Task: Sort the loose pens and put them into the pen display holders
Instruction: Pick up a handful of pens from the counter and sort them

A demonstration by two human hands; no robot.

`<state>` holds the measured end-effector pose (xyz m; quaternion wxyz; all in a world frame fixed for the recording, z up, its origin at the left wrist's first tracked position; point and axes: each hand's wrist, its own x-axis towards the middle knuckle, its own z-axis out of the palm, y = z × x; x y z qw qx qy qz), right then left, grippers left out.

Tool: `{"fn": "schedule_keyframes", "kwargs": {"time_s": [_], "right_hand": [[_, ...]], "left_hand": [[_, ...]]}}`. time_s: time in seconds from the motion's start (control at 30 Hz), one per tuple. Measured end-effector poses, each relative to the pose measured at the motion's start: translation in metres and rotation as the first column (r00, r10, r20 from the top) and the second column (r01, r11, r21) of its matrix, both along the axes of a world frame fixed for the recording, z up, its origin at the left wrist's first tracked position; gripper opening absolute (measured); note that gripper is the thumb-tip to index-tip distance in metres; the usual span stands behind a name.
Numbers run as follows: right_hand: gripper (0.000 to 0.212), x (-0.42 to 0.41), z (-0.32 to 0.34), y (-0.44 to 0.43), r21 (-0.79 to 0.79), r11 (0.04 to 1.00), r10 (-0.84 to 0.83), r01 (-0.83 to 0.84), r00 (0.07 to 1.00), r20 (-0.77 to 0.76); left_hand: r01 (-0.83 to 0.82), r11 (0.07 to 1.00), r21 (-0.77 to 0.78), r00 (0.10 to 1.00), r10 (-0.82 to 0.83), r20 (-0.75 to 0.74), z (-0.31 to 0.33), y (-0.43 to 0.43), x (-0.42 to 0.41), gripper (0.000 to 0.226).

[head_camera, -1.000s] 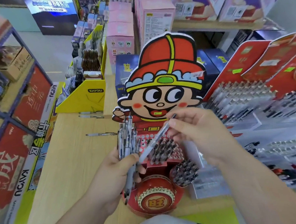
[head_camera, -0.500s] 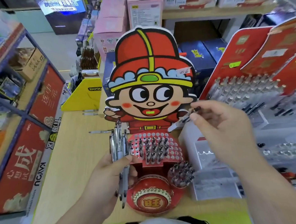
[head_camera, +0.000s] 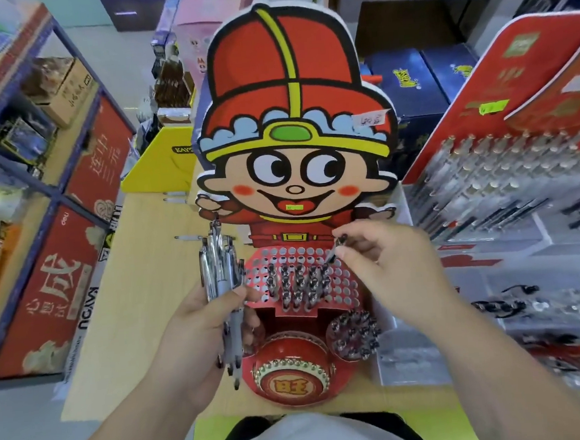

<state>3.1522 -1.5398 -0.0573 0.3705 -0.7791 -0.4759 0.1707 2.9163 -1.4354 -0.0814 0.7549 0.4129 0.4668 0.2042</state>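
Light wooden bench (head_camera: 133,299) carries a tall red cardboard pen display holder shaped like a cartoon boy in a red hat (head_camera: 291,109). At the figure's waist sits its red perforated tray (head_camera: 346,286). The middle holes hold seated dark-capped pens (head_camera: 298,284); the outer holes are free.

Left hand (head_camera: 200,332) grips a bundle of slim silver-and-white pens (head_camera: 218,269), upright, just left of the tray. Thumb is clamped across the barrels and the other fingers are wrapped behind.

Right hand (head_camera: 391,264) pinches a single slim dark-ended pen (head_camera: 335,251) over the tray's upper right. It's tilted, lower end at the holes. Fingers (head_camera: 351,251) are closed on the upper end; the view is blurred, so I can't tell if the tip is already in a hole.

Two more loose pens lie on the bench: (head_camera: 187,238) and (head_camera: 175,197).

Handling, my read:
- Pens are light, stiff, smooth plastic. Likely slippery in a bundle, so the left-hand grip needs firm thumb pressure mid-barrel.
- Take the single pen near the top and let the lower end find the hole.
- The cardboard tray probably flexes, so don't push hard.
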Motion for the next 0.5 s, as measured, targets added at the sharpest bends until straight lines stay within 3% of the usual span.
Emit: {"fn": "schedule_keyframes", "kwargs": {"time_s": [0.27, 0.5], "right_hand": [[0.025, -0.007, -0.018, 0.002, -0.053, 0.998, 0.018, -0.021, 0.997, -0.070], [0.021, -0.002, -0.013, 0.007, -0.110, 0.990, 0.088, -0.090, 0.996, -0.031]], "left_hand": [[-0.010, 1.000, 0.001, 1.000, 0.010, 0.002, 0.002, 0.001, 0.001, 0.010], [0.013, 1.000, 0.003, 1.000, -0.013, -0.016, 0.003, 0.002, 0.001, 0.009]]}}
